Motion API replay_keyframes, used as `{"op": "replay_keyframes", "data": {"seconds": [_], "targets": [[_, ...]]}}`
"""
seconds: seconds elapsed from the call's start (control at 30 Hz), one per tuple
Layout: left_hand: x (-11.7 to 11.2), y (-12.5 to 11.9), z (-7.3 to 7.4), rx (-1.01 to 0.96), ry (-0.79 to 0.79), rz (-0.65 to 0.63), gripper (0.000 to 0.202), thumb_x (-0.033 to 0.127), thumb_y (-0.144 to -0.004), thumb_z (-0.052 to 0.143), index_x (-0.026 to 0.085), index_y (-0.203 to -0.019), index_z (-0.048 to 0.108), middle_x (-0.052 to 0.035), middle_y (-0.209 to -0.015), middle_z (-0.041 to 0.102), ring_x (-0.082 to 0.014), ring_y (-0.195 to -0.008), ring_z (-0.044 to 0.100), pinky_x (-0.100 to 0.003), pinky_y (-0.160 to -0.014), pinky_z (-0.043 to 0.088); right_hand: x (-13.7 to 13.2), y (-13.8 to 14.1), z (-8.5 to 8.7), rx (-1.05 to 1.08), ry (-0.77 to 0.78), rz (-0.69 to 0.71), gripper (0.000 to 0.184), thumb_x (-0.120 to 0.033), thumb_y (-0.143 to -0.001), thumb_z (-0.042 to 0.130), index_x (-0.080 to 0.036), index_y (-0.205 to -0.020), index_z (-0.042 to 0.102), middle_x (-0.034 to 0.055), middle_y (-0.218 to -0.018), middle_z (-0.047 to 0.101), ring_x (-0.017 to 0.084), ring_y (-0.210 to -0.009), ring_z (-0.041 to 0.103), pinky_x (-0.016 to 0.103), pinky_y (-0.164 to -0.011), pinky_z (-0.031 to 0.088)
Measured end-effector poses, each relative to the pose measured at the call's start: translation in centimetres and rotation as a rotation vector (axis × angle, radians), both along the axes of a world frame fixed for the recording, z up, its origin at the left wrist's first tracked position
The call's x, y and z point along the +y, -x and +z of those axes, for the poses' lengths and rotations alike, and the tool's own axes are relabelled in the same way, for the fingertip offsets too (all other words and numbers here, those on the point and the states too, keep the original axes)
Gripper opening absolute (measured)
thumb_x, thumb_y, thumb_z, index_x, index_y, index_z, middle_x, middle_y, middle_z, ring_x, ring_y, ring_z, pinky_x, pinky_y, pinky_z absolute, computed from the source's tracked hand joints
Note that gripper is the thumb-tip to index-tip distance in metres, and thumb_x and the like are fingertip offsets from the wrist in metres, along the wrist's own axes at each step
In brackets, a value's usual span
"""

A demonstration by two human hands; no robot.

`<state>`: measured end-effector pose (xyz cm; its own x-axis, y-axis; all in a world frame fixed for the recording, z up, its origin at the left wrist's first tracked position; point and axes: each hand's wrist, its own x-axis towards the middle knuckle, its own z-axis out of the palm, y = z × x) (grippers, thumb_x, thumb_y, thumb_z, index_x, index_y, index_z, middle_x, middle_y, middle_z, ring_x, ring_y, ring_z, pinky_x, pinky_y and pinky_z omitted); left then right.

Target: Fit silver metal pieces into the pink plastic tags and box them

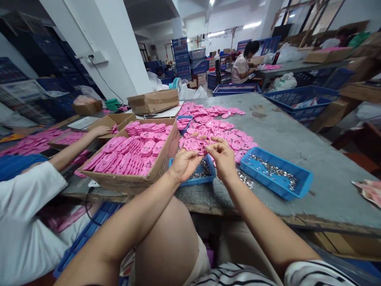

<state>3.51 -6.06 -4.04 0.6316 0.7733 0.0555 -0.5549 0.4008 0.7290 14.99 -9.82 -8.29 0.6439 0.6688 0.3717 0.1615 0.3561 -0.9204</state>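
Observation:
My left hand [183, 163] grips a flat pink plastic piece [195, 144] above a small blue tray of little metal parts [205, 178]. My right hand [222, 157] is closed in a pinch at the right edge of the same piece; what its fingertips hold is too small to make out. Both hands hover over the grey table's front area [282, 135]. A loose heap of the same pink pieces [218, 129] lies just behind them.
A cardboard box [133, 180] with rows of pink pieces stands at left. A second blue tray of metal parts [275, 172] sits at right. A co-worker's arm [76, 149] reaches from the left toward another box. Blue crates and a seated person fill the background.

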Motion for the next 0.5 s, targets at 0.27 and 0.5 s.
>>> {"op": "replay_keyframes", "data": {"seconds": [0.27, 0.5], "targets": [[0.22, -0.18, -0.32, 0.009, -0.03, -0.039, 0.073, -0.006, -0.066, 0.048, 0.023, -0.133, 0.051, -0.0061, -0.121, 0.068, -0.0228, -0.123, 0.059, -0.048, -0.11, 0.042, -0.09, -0.16, 0.21, -0.096, 0.016, 0.023, 0.011, -0.029, -0.068, 0.072, -0.022, -0.061, 0.066, 0.0068, -0.109, 0.061, 0.027, -0.114, 0.053, 0.046, -0.101, 0.041], [0.15, 0.06, -0.28, 0.005, -0.01, -0.031, 0.073, -0.007, -0.069, 0.047, 0.025, -0.134, 0.049, -0.0048, -0.121, 0.068, -0.0212, -0.119, 0.061, -0.048, -0.108, 0.044, -0.2, -0.5, 0.33, -0.079, 0.032, 0.059, 0.012, -0.029, -0.068, 0.072, -0.021, -0.061, 0.066, 0.0076, -0.108, 0.06, 0.027, -0.107, 0.056, 0.046, -0.096, 0.043]]}}
